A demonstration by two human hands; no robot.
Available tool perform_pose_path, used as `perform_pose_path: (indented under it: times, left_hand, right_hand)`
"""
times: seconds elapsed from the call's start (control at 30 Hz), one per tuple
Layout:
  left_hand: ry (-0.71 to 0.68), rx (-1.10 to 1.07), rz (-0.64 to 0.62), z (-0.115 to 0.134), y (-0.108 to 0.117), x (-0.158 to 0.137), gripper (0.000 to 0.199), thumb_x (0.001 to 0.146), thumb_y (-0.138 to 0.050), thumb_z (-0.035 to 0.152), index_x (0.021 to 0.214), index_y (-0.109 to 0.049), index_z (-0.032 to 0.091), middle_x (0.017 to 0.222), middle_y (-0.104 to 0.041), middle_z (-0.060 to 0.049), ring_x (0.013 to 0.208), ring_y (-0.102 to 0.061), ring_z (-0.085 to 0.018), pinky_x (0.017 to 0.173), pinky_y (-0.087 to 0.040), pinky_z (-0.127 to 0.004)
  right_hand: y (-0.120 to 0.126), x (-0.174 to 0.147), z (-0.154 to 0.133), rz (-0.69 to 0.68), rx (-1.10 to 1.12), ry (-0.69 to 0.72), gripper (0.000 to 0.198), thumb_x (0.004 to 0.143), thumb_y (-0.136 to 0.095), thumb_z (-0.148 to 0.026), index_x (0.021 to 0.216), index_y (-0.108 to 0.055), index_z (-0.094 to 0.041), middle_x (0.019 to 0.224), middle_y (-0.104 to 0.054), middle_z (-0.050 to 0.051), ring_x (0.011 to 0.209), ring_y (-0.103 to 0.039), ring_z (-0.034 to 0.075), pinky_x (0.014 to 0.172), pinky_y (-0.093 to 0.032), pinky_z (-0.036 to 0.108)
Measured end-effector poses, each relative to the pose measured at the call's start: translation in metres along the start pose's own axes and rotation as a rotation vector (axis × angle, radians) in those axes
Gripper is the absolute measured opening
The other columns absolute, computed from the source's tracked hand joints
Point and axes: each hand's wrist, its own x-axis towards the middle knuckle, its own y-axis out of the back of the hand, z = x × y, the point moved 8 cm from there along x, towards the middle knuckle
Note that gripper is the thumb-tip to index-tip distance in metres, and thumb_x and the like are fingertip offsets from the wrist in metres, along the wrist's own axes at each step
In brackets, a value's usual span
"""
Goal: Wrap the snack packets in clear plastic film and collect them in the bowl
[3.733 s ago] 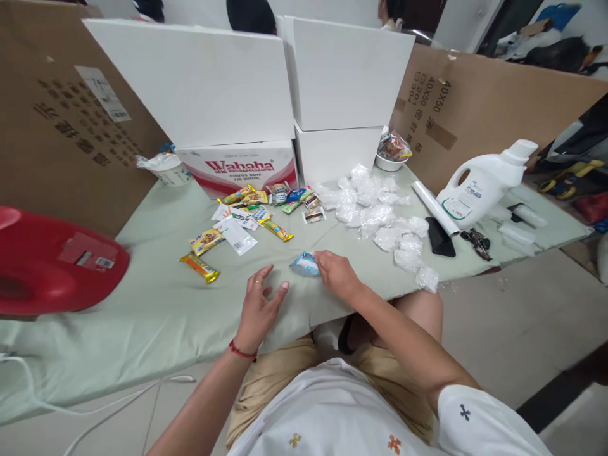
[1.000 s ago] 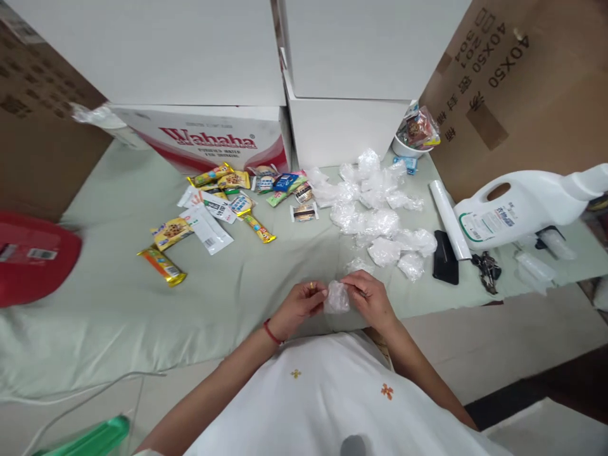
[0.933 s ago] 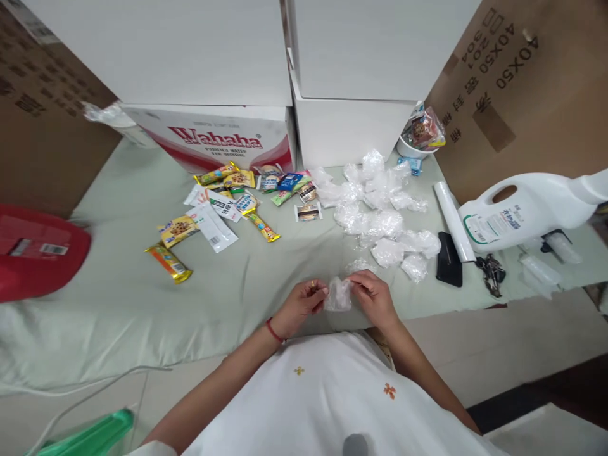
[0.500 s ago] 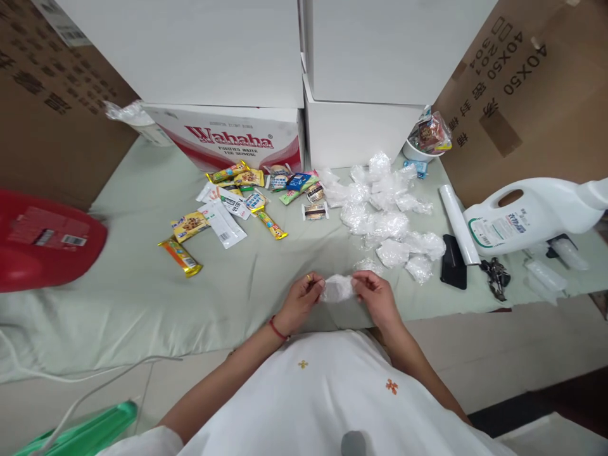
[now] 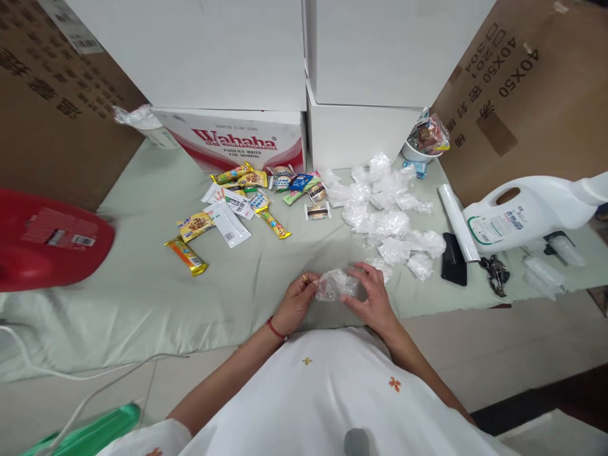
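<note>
Clear film (image 5: 332, 286) pinched at left end by left hand (image 5: 293, 305); right hand (image 5: 374, 301) spread wide around right end, firm contact not discernible. Film held at near side of table (image 5: 242, 291), near-left of crumpled plastic (image 5: 387, 225). Snacks (image 5: 230, 223) scattered farther left; phone (image 5: 453, 261) laid right.

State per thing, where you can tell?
Clear plastic film, crumpled
Left hand, pinching film
Right hand, fingers spread around film
Clear plastic bundles, crumpled, heaped
White plastic roll, wound, lying
White round bowl, filled with wrapped packets
Orange-and-yellow snack bar, wrapped, lying flat
Black rectangular slab, lying flat
</note>
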Motion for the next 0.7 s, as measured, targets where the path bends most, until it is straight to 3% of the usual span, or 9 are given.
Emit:
perform_pose_path:
  times: [0.07, 0.13, 0.2, 0.3, 0.37, 0.43, 0.5, 0.6, 0.7]
  left_hand:
    - [0.013, -0.041, 0.013, 0.0, 0.003, 0.0, 0.039, 0.08, -0.078, 0.053, 0.078, -0.059, 0.019, 0.076, -0.057, 0.002, 0.071, -0.048, -0.013, 0.07, -0.04, -0.026]
    - [0.045, -0.109, 0.038, -0.001, 0.006, 0.0, 0.039, 0.078, -0.08, 0.051, 0.079, -0.059, 0.019, 0.078, -0.058, 0.002, 0.073, -0.051, -0.013, 0.069, -0.043, -0.026]
    - [0.088, -0.178, 0.042, -0.005, 0.006, -0.001, 0.041, 0.079, -0.077, 0.057, 0.084, -0.06, 0.02, 0.086, -0.061, 0.001, 0.079, -0.056, -0.014, 0.072, -0.048, -0.027]
    - [0.112, -0.208, 0.026, -0.007, 0.001, -0.003, 0.06, 0.082, -0.065, 0.075, 0.111, -0.062, 0.023, 0.113, -0.066, -0.006, 0.098, -0.063, -0.02, 0.077, -0.056, -0.034]
    - [0.093, -0.132, 0.005, -0.006, -0.004, -0.004, 0.075, 0.075, -0.074, 0.073, 0.128, -0.059, 0.024, 0.127, -0.065, -0.01, 0.11, -0.063, -0.024, 0.084, -0.056, -0.037]
    - [0.09, -0.013, -0.037, -0.005, -0.009, -0.004, 0.074, 0.067, -0.088, 0.06, 0.125, -0.064, 0.02, 0.121, -0.07, -0.01, 0.11, -0.063, -0.025, 0.091, -0.053, -0.036]
    - [0.132, 0.031, -0.057, -0.007, -0.011, -0.003, 0.055, 0.065, -0.091, 0.051, 0.104, -0.072, 0.016, 0.103, -0.074, -0.008, 0.099, -0.065, -0.023, 0.09, -0.051, -0.034]
    - [0.239, -0.111, -0.015, -0.012, -0.003, -0.003, 0.043, 0.063, -0.093, 0.047, 0.082, -0.069, 0.016, 0.083, -0.07, -0.002, 0.081, -0.063, -0.016, 0.079, -0.05, -0.029]
    - [0.284, -0.244, -0.003, -0.013, 0.001, -0.005, 0.045, 0.061, -0.095, 0.043, 0.082, -0.065, 0.017, 0.073, -0.063, 0.003, 0.068, -0.056, -0.01, 0.066, -0.046, -0.023]
  right_hand:
    - [-0.003, 0.001, -0.002, -0.004, -0.059, 0.052, 0.018, 0.09, -0.069, -0.042, 0.096, -0.075, -0.026, 0.113, -0.071, 0.008, 0.113, -0.056, 0.028, 0.102, -0.045, 0.046]
    - [-0.005, 0.001, 0.005, -0.011, -0.004, 0.004, 0.02, 0.096, -0.06, -0.039, 0.087, -0.072, -0.025, 0.091, -0.071, 0.005, 0.094, -0.06, 0.024, 0.091, -0.049, 0.04]
    - [-0.008, 0.0, 0.011, -0.022, 0.071, -0.086, 0.022, 0.096, -0.059, -0.041, 0.086, -0.069, -0.023, 0.083, -0.068, 0.003, 0.08, -0.06, 0.02, 0.077, -0.049, 0.033]
    - [-0.014, -0.003, 0.014, -0.019, 0.163, -0.205, 0.024, 0.093, -0.061, -0.044, 0.084, -0.065, -0.022, 0.075, -0.063, 0.001, 0.067, -0.054, 0.016, 0.064, -0.043, 0.028]
    - [-0.018, -0.005, 0.011, -0.031, 0.216, -0.245, 0.024, 0.09, -0.064, -0.044, 0.082, -0.065, -0.021, 0.071, -0.06, -0.001, 0.065, -0.051, 0.015, 0.062, -0.04, 0.028]
    - [-0.02, -0.005, 0.008, -0.047, 0.268, -0.265, 0.023, 0.086, -0.068, -0.043, 0.081, -0.066, -0.021, 0.072, -0.059, -0.001, 0.065, -0.05, 0.015, 0.063, -0.039, 0.027]
    - [-0.017, -0.003, 0.009, -0.027, 0.359, -0.298, 0.02, 0.082, -0.071, -0.04, 0.077, -0.066, -0.021, 0.071, -0.059, -0.002, 0.066, -0.049, 0.014, 0.064, -0.038, 0.027]
    - [-0.006, -0.001, 0.021, 0.051, 0.595, -0.401, 0.014, 0.075, -0.071, -0.033, 0.071, -0.064, -0.022, 0.072, -0.06, -0.003, 0.066, -0.048, 0.013, 0.064, -0.038, 0.026]
    - [-0.003, -0.001, 0.037, 0.071, 0.779, -0.53, 0.015, 0.066, -0.076, -0.029, 0.067, -0.063, -0.021, 0.069, -0.059, -0.003, 0.063, -0.047, 0.013, 0.06, -0.038, 0.025]
